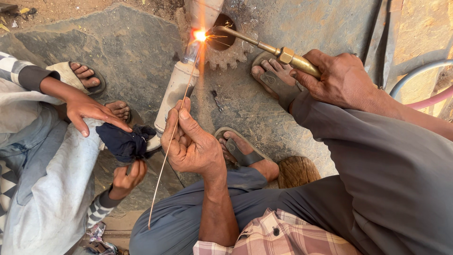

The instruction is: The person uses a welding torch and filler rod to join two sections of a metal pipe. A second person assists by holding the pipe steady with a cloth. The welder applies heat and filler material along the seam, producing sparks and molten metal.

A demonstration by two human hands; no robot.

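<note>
- While the flame point (pixel 200 35) burns at the upper end of the pale metal pipe (pixel 177 89), that pipe serves as the landmark: it lies on the stone floor (pixel 127 47) with its long axis running from lower left to upper right.
- Left hand (pixel 188 141): just right of the pipe's lower half, fingers pinched closed around a thin filler rod (pixel 167 151). The rod runs alongside the pipe, almost parallel to it, its upper tip at the flame, its free end trailing down to the lower left past the hand.
- Right hand (pixel 337 78): well right of the pipe, clenched around the brass torch (pixel 264 47). The torch's long axis slopes up and left, its nozzle meeting the pipe's upper end.
- Nearer hand: the left is closer to the pipe; the right reaches it only through the torch.
- A toothed gear (pixel 229 56) lies just right of the pipe's upper end, beneath the torch tip.
- Another person's hands, left of the pipe's lower end: one (pixel 89 111) rests open on a knee, the other (pixel 127 177) is below a dark cloth (pixel 125 141) that touches the pipe's base.
- Hoses (pixel 420 85), pale and pink, lie far right of the pipe.
- No packages, labels or signs are visible.
</note>
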